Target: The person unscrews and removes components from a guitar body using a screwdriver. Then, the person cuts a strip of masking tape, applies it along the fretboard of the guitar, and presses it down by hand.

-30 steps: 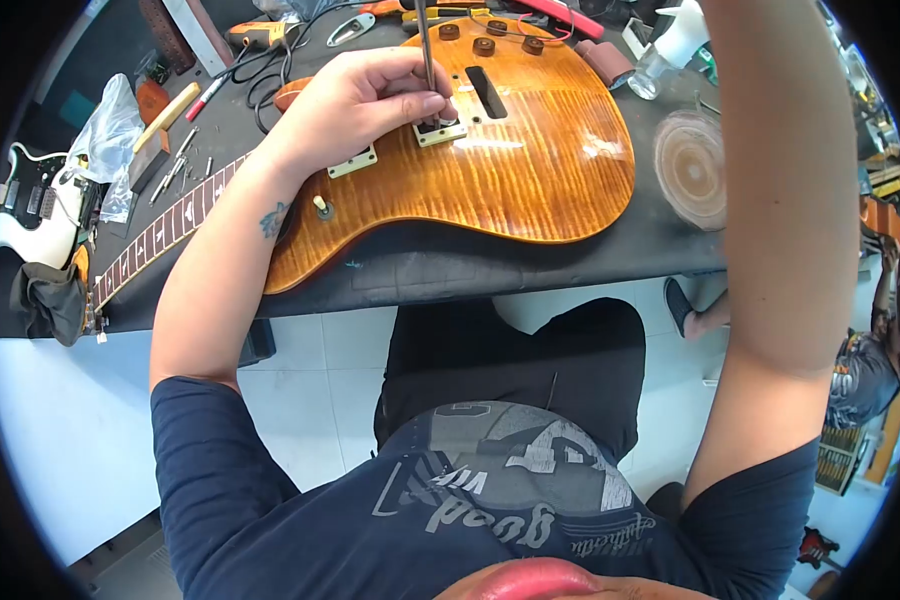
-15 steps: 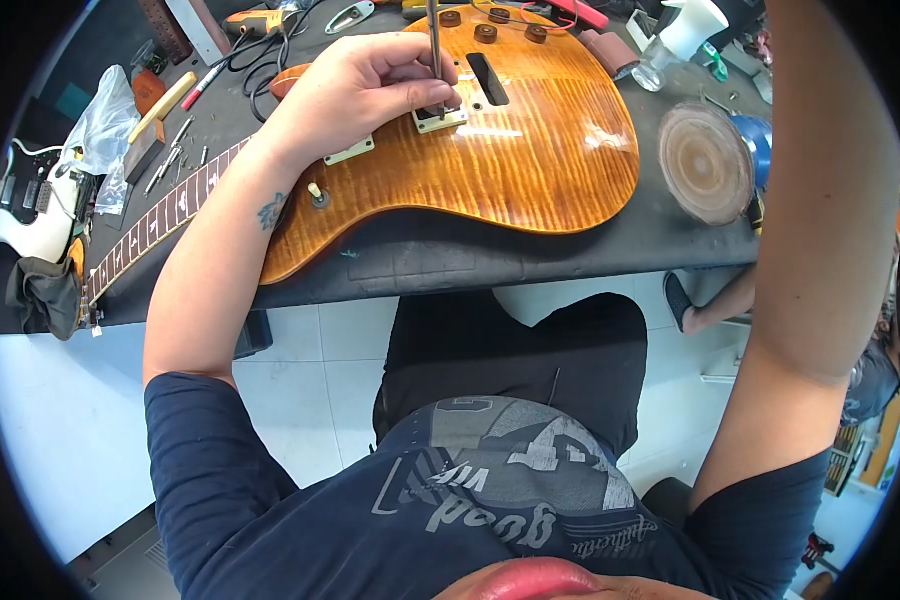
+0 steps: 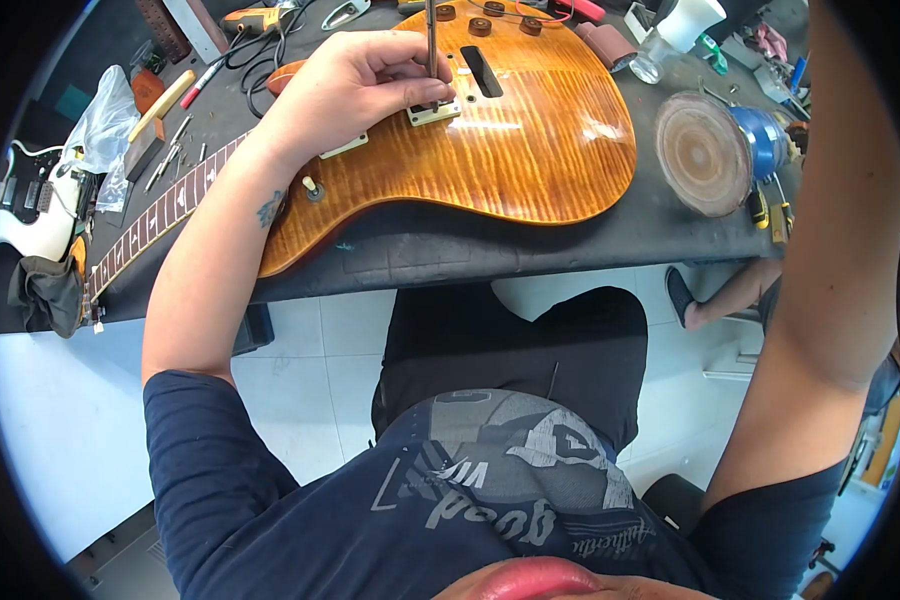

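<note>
An electric guitar with an amber flamed body (image 3: 540, 150) lies face up on the bench. My left hand (image 3: 365, 85) rests over its pickups, thumb and fingers pinching the thin metal shaft of a screwdriver (image 3: 432, 40). The shaft stands upright with its lower end at a cream pickup ring (image 3: 434, 116); its top runs out of view. A second cream pickup ring (image 3: 346, 148) is partly covered by my wrist. Nearer me sits a toggle switch (image 3: 313, 188). My right arm (image 3: 835, 230) reaches up past the top edge, and its hand is out of view.
Right of the guitar stands a round wooden disc (image 3: 703, 155) on a blue base. Behind it are a white-topped spray bottle (image 3: 680, 30) and clutter. A plastic bag (image 3: 110, 125) and small tools lie left. Another person's foot (image 3: 680, 297) shows below the dark bench (image 3: 420, 250).
My right arm has swung slightly outward to the right, uncovering more of the blue base. My left hand keeps its pinch on the shaft. The view has shifted slightly.
</note>
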`<state>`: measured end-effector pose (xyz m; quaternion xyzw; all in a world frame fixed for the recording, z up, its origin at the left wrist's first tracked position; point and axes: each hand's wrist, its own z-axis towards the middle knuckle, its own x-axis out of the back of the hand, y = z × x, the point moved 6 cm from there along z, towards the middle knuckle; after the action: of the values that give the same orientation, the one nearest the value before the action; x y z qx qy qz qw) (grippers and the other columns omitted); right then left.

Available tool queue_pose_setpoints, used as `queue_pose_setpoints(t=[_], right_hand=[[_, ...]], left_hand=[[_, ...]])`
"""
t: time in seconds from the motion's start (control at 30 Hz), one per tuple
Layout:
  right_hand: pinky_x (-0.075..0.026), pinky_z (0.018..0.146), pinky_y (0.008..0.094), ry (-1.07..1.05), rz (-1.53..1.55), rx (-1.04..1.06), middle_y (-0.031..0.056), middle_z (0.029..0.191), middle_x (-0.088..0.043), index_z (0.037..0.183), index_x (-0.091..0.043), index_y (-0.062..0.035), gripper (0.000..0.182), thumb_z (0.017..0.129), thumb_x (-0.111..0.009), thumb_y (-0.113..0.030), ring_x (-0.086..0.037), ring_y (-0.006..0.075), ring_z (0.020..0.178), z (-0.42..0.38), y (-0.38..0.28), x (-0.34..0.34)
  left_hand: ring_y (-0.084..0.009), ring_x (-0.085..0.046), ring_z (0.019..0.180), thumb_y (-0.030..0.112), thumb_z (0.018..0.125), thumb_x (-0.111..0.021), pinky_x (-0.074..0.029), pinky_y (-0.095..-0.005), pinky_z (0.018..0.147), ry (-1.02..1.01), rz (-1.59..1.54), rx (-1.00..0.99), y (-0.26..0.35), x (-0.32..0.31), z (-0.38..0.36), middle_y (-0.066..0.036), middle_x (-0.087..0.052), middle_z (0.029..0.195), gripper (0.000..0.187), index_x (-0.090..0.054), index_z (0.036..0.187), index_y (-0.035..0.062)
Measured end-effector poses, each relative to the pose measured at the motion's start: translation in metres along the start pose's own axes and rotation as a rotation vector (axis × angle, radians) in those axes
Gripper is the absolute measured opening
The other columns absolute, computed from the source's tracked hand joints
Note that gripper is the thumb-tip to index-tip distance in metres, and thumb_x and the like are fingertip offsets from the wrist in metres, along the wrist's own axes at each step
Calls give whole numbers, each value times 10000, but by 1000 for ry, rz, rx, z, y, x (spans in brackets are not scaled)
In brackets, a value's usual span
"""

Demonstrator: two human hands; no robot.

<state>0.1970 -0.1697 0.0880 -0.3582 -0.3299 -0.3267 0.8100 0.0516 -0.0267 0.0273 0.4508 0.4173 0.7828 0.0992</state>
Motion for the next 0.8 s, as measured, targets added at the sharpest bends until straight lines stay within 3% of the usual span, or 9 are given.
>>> queue_pose_setpoints(t=[0.37, 0.57, 0.67, 0.8], right_hand=[[-600, 848, 390, -9, -2, -15, 245, 1015, -761, 1323, -693, 29, 457, 940, -680, -219, -754, 295, 904, -3, 1, -1], [-599, 855, 394, -11, -6, -24, 242, 1028, -759, 1323, -694, 23, 451, 946, -681, -224, -752, 299, 918, -6, 4, -1], [-598, 859, 396, -14, -9, -29, 241, 1034, -759, 1323, -694, 20, 449, 948, -682, -226, -751, 301, 925, -7, 4, -1], [-597, 864, 398, -16, -11, -30, 240, 1043, -758, 1323, -695, 16, 445, 952, -682, -229, -749, 304, 934, -9, 4, -1]], left_hand=[[-153, -777, 1076, 96, 1027, -723, -610, -299, 987, 0, -17, -14, -1, -2, 1, -50, -811, 1083, 177, -775, 1189, 45], [-174, -775, 1081, 158, 1049, -713, -610, -311, 979, -1, -31, 12, 9, 0, 0, -77, -802, 1093, 193, -768, 1201, 51], [-179, -773, 1084, 189, 1058, -708, -607, -326, 993, 52, -81, -147, 6, 9, 6, -86, -798, 1087, 221, -756, 1222, 48], [-179, -774, 1086, 151, 1042, -722, -606, -339, 1014, 56, -27, -103, -2, 12, 4, -74, -802, 1088, 217, -746, 1228, 40]])
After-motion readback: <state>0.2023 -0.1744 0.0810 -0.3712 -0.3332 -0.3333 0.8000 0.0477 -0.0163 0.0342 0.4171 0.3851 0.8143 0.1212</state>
